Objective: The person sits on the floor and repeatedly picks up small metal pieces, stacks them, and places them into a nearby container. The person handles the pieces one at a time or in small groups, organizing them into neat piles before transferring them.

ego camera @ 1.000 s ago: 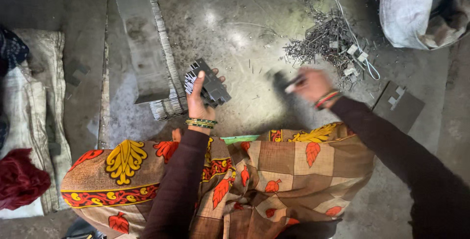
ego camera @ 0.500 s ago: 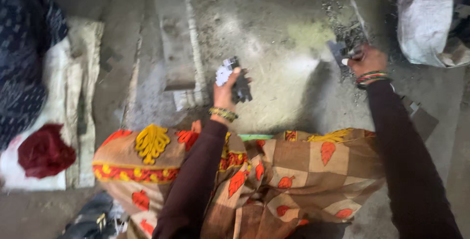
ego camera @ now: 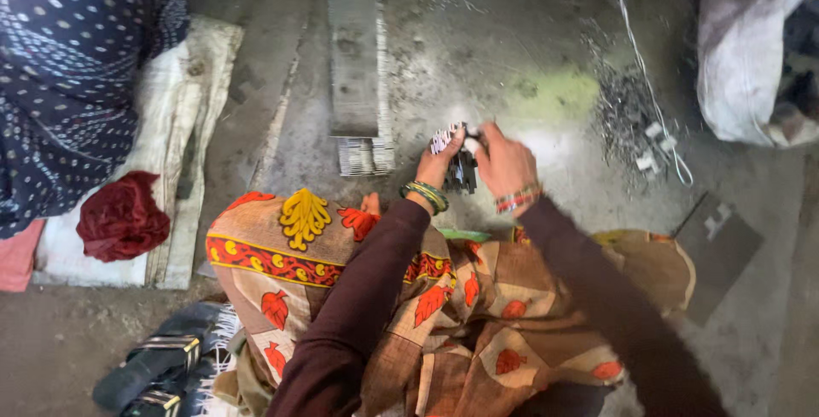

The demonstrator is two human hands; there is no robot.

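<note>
A dark stack of thin metal plates [ego camera: 461,165], held upright above the concrete floor.

Orange leaf-print cloth [ego camera: 478,314], red rag [ego camera: 124,216], dotted navy fabric [ego camera: 68,67]

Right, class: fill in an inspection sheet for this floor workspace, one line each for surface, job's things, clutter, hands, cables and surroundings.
Surface: dusty grey concrete floor.
Job's things: small stack of dark stamped metal plates, held between both hands.
Clutter: long row of stacked thin metal sheets; heap of grey metal scraps; flat dark metal plate.
Hands: left hand and right hand both on the stack.
Cables: thin white cord across the floor.
Surroundings: white sack; crumpled red cloth; dark sandals.
</note>
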